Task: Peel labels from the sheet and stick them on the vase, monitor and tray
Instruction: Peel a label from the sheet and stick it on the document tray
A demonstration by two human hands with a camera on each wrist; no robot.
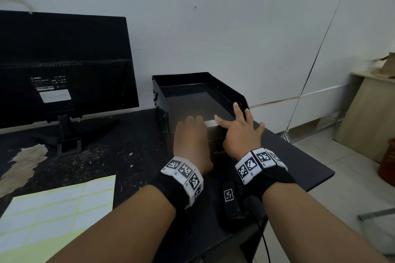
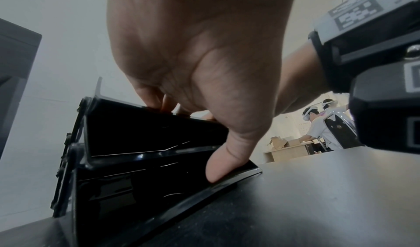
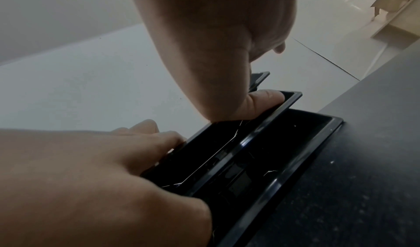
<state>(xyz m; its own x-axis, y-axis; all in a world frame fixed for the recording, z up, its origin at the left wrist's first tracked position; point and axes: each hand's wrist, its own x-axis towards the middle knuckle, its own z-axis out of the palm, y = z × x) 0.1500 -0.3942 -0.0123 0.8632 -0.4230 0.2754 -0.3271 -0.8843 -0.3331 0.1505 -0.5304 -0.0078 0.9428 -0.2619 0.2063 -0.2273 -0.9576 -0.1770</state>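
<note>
A black stacked tray (image 1: 201, 83) stands on the dark table right of the monitor (image 1: 64, 49), whose back carries a white label (image 1: 55, 95). A white label (image 1: 210, 123) lies along the top tray's front rim. My left hand (image 1: 190, 132) grips that front edge: fingers curl over the rim and the thumb (image 2: 225, 163) presses the lower tray's lip (image 2: 238, 176). My right hand (image 1: 241, 126) is spread flat, its index finger pressing the label and its thumb (image 3: 261, 103) against the tray front (image 3: 295, 143). The label sheet (image 1: 59, 205) lies at the near left. An orange-red ribbed vase (image 1: 388, 162) stands on the floor at the right.
A black device with a square marker (image 1: 232, 200) lies near my right wrist by the table's right edge. A worn pale patch (image 1: 23, 162) marks the tabletop at the left. A wooden board (image 1: 367, 117) leans on the wall. Two people (image 2: 318, 125) sit far behind.
</note>
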